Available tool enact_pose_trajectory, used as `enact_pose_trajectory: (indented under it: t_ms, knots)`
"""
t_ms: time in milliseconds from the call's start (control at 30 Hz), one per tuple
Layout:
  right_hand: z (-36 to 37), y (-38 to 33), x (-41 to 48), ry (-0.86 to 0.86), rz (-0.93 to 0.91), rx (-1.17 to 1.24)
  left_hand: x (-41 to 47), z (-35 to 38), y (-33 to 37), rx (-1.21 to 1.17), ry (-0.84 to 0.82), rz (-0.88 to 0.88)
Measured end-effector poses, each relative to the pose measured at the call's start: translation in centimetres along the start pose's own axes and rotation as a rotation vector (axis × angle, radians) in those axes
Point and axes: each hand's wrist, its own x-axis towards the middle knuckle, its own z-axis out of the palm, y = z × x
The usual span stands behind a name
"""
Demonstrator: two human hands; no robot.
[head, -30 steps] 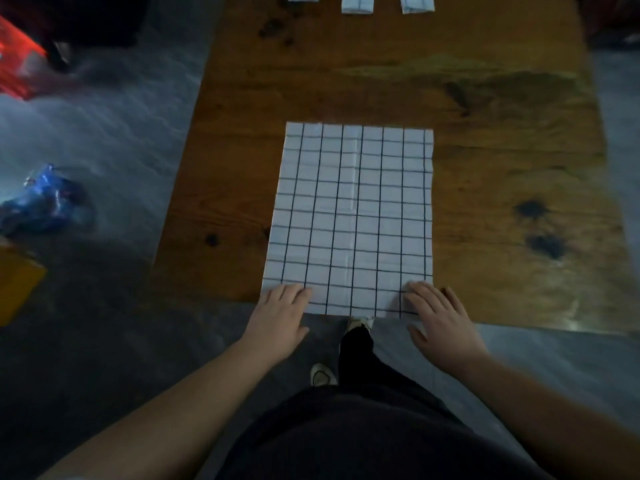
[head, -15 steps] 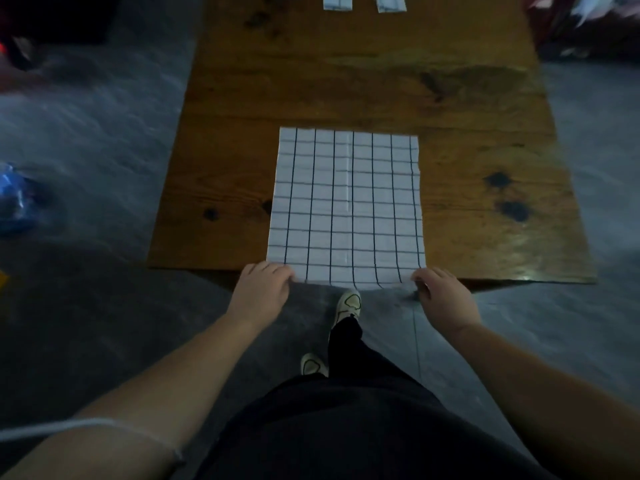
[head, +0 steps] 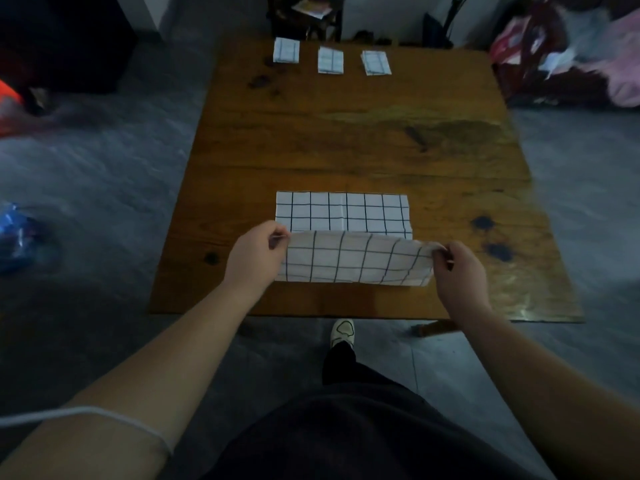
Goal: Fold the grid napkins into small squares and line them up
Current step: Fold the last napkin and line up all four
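Note:
A white napkin with a black grid [head: 343, 213] lies in the middle of the wooden table [head: 346, 140]. Its near half is lifted and curls over toward the far edge. My left hand [head: 258, 256] pinches the near left corner. The near right corner is pinched by my right hand [head: 457, 268]. Three folded grid napkins stand in a row at the table's far edge: the left one [head: 286, 50], the middle one [head: 330, 60], the right one [head: 375, 63].
A dark chair [head: 308, 15] stands beyond the table's far edge. A blue bag [head: 15, 233] and a red object [head: 8, 98] lie on the grey floor at the left. Pink and red cloth [head: 588, 53] is piled at the far right. My shoe [head: 343, 332] shows below the table's near edge.
Both hands have gripped the napkin's near corners and lifted them up and away from me, so the near half now folds over. The view has pulled back, showing the far row.

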Motion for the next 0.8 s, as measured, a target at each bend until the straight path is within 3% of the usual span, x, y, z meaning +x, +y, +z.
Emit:
enact_pose_trajectory:
  t_ms: [200,600,800]
  knots:
    - [1.3,-1.7,7.2,-0.019,-0.004,0.024,8.1,0.9,0.5,0.057,0.052,-0.087]
    - [5.6,-0.5,17.4,-0.329,0.248,0.068,15.7,4.8,-1.8,0.025,-0.031,-0.410]
    - [5.8,-0.8,15.2,-0.320,0.245,0.038,14.2,4.5,-2.4,0.109,-0.133,-0.288]
